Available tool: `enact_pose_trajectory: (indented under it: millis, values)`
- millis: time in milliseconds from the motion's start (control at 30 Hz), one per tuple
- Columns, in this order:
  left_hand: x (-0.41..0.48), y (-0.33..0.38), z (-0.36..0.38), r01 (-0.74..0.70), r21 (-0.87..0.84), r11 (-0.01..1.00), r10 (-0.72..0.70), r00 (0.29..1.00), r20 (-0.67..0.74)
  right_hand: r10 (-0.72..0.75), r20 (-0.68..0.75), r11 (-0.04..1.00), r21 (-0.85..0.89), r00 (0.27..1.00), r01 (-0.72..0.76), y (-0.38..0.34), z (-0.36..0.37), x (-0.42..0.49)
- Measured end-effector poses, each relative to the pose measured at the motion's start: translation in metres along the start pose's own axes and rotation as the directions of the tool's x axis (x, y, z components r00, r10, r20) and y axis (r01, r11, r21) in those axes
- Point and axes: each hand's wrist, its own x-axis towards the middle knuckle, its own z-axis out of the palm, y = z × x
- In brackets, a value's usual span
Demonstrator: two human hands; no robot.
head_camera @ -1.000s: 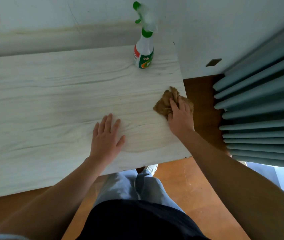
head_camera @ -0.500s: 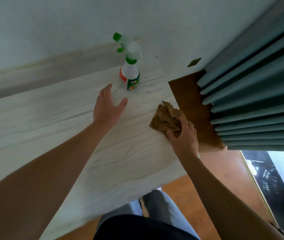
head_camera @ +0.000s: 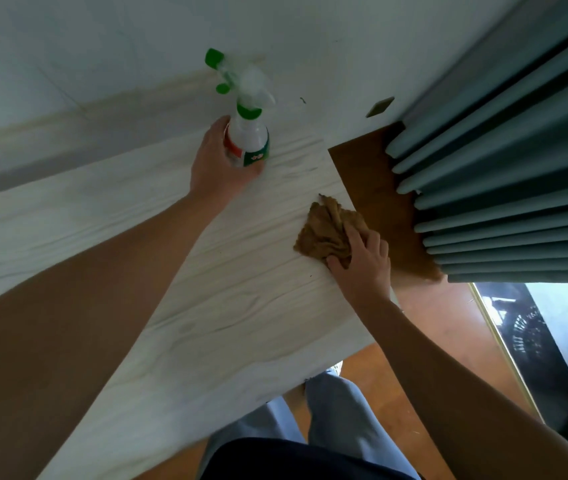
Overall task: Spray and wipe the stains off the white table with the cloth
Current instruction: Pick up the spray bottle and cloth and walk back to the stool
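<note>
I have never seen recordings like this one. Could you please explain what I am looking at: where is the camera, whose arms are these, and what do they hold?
There is no machine: a person works with two bare hands. The camera sits on that person's head and looks forward and down, so the arms reach away from the viewer. The left hand grips a spray bottle with a green trigger, at the far side of the white table. The right hand holds a crumpled brown cloth against the table, near its right edge. A grey-green curtain hangs to the right.
</note>
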Motion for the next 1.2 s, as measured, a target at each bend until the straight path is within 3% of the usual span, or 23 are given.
enact_pose_trajectory:
  millis: [133, 267, 467, 600, 700, 867, 1033, 1200]
  values:
    - [0.002, 0.007, 0.002, -0.027, 0.033, 0.999, 0.028, 0.999, -0.018, -0.08, 0.082, 0.996, -0.03, 0.993, 0.082, 0.007, -0.006, 0.014]
    - [-0.015, 0.01, 0.004, 0.034, 0.042, 0.999, -0.031, 0.997, -0.075, -0.111, 0.149, 0.99, -0.07, 0.983, 0.123, 0.014, -0.012, 0.023]
    - [-0.107, 0.002, 0.001, 0.177, 0.091, 0.98, -0.163, 0.975, -0.149, -0.208, 0.15, 0.974, -0.058, 0.967, 0.219, 0.021, -0.015, 0.024]
    - [-0.186, 0.005, 0.01, 0.323, 0.062, 0.944, -0.295, 0.916, -0.273, -0.283, 0.199, 0.957, -0.006, 0.938, 0.29, 0.024, -0.019, 0.034]
    - [-0.24, 0.02, 0.025, 0.433, 0.023, 0.901, -0.397, 0.845, -0.358, -0.448, 0.283, 0.885, 0.006, 0.848, 0.466, 0.028, -0.022, 0.045]
    - [-0.32, 0.061, 0.058, 0.585, -0.106, 0.804, -0.552, 0.67, -0.495, -0.675, 0.402, 0.686, 0.036, 0.618, 0.726, 0.035, -0.032, 0.069]
    - [-0.396, 0.099, 0.099, 0.656, -0.268, 0.706, -0.663, 0.479, -0.576, -0.665, 0.494, 0.705, 0.17, 0.56, 0.688, 0.058, -0.046, 0.072]
    - [-0.472, 0.131, 0.15, 0.607, -0.458, 0.649, -0.718, 0.292, -0.631, -0.705, 0.519, 0.678, 0.296, 0.482, 0.673, 0.092, -0.063, 0.054]
